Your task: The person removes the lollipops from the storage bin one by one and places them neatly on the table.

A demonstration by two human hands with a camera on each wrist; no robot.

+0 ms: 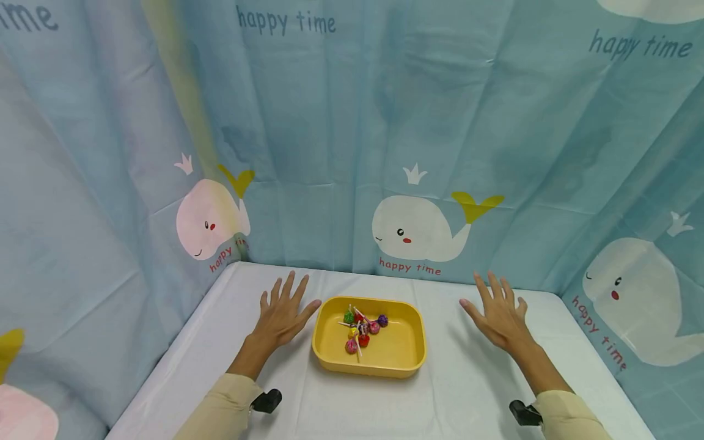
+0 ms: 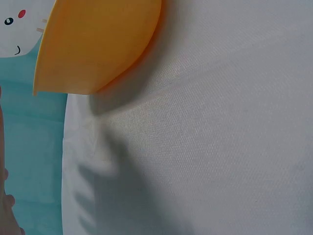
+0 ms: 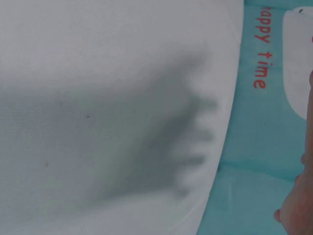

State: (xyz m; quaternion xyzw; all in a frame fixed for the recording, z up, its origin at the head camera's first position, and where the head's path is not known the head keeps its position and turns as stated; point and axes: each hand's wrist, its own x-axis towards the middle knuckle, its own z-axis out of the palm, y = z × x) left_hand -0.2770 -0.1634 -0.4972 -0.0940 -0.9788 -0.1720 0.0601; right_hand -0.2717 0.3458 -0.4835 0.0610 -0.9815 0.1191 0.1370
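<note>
Head: left hand (image 1: 279, 318), right hand (image 1: 503, 322), grips spread, empty; eight lollipops (image 1: 363, 329) in one tray (image 1: 400, 342).

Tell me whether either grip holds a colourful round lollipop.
No: the bare left grip and bare right grip are spread open, and the colourful ball-shaped lollipops lie inside the yellow rounded-rectangular plastic tray.

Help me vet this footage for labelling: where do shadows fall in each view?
Head: a faint shadow on the white tabletop near the right hand; left wrist: dark shadow along the yellow tray, soft finger shadows below; right wrist: a blurry five-fingered shadow.
</note>
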